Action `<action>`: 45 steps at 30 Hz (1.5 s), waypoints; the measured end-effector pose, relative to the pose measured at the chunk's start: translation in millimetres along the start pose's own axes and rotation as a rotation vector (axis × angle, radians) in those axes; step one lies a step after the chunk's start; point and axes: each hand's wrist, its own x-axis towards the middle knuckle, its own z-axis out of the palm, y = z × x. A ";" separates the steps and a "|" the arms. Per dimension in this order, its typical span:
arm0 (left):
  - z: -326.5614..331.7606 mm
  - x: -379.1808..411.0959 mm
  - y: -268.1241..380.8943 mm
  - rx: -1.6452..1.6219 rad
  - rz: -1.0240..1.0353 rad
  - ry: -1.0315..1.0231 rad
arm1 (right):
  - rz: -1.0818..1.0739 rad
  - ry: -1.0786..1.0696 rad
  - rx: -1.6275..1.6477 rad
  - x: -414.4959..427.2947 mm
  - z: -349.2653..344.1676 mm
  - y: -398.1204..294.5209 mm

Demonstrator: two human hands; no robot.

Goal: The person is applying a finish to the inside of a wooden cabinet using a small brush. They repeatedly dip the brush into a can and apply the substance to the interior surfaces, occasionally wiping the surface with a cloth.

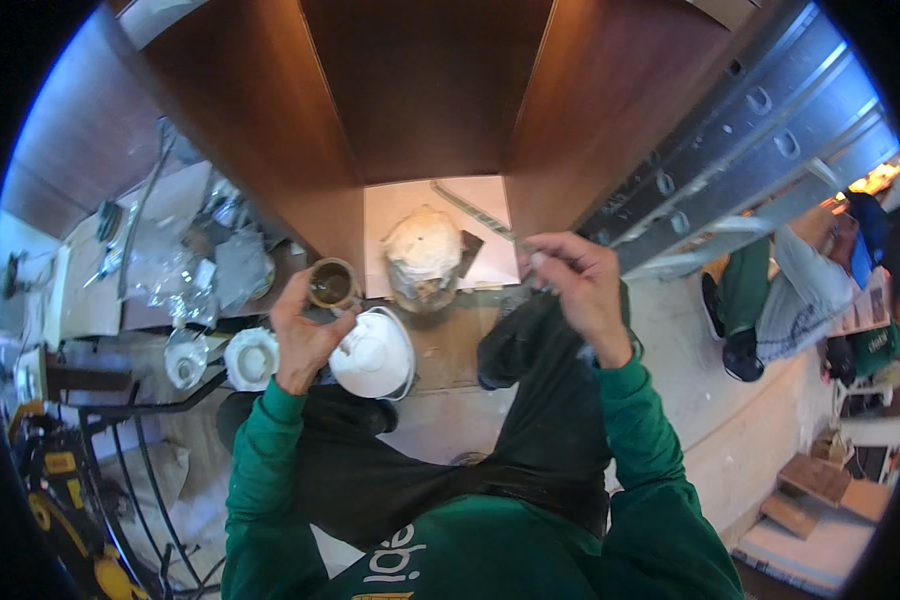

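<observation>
My left hand (304, 334) grips a small round brown cup (331, 283), tilted so its dark inside faces me. My right hand (576, 285) pinches the near end of a long, thin greenish strip (472, 208), which reaches over a white board (390, 199) inside a brown wooden cabinet (427, 90). What the strip is made of cannot be told. Between my hands stands a clear plastic bag (421, 244) with whitish material in it. A white bucket (375, 356) sits just below my left hand, with a brownish smear on its top.
An aluminium ladder (750, 127) leans along the right. Beyond it a person (787, 300) is low near the floor. Left, a bench (90, 300) carries clear plastic wrapping (172, 262). A black metal frame (150, 409) stands lower left; cardboard pieces (814, 480) lie lower right.
</observation>
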 end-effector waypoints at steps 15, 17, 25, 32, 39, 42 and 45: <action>59.0 -91.0 -116.7 0.304 -0.312 0.051 | 0.051 -0.081 0.107 27.6 11.6 45.7; 74.6 -104.7 -142.5 0.276 -0.342 0.132 | 0.056 -0.066 0.118 28.8 13.9 46.0; 90.1 -125.3 -127.5 0.212 -0.401 0.203 | 0.094 -0.015 0.144 25.7 8.8 42.1; 43.3 -123.9 -102.3 0.209 -0.505 0.397 | 0.099 0.029 0.203 23.0 3.3 43.4; -50.6 -68.9 -41.4 0.399 -0.127 0.602 | 0.097 0.012 0.234 25.4 9.6 50.0; -87.1 -40.1 -34.1 0.396 0.000 0.619 | 0.110 0.025 0.226 26.8 12.9 47.0; -77.8 -12.1 9.8 0.167 -0.071 0.593 | 0.102 0.033 0.263 25.5 14.4 46.5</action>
